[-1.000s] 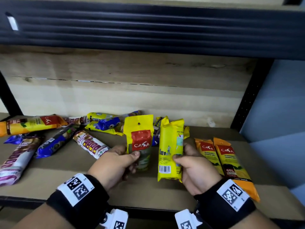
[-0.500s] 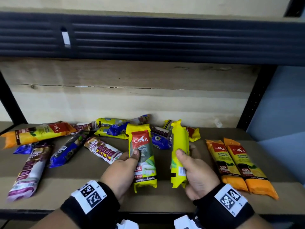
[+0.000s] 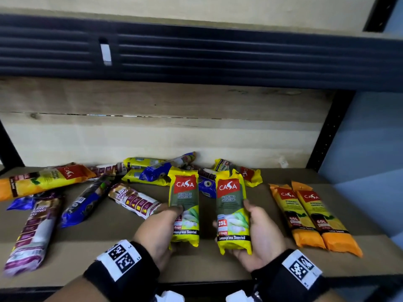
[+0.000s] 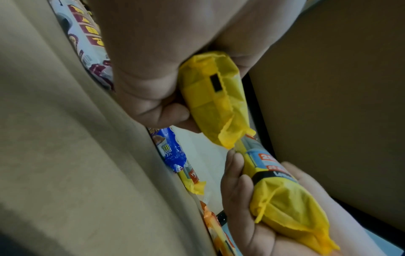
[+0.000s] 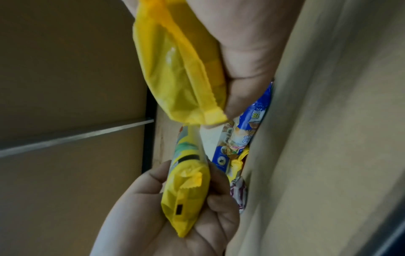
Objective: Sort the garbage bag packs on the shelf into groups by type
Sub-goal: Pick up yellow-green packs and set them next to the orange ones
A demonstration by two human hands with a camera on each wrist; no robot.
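1. Head view: the left hand (image 3: 157, 227) grasps a yellow plastic garbage bag pack with a red CASA label (image 3: 185, 205), thumb across its front and fingers behind, so the pack stands upright above the palm. The right hand (image 3: 259, 234) cradles a second, matching yellow CASA pack marked 25L (image 3: 233, 214), fingers wrapped round its right edge. The two packs stand side by side, apart, label forward. To the right of the right hand two orange CASA packs marked 60L (image 3: 305, 214) lie touching, side by side. To the left of the left hand lie a white and maroon drawstring pack (image 3: 135, 200), a blue pack (image 3: 87, 201) and a long orange-yellow CASA pack (image 3: 43, 178); more mixed packs are heaped behind both grips. All rest on a brown shelf board (image 3: 109, 247) with a pale wooden back panel and a dark metal beam above.

2. Left wrist view: the fingers curl round the yellow pack's folded end (image 4: 212, 97); beyond it the right hand (image 4: 241, 199) holds its own pack.

3. Right wrist view: the right hand clasps its pack's sealed end (image 5: 181, 78); the left hand (image 5: 175, 207) below holds the other pack.
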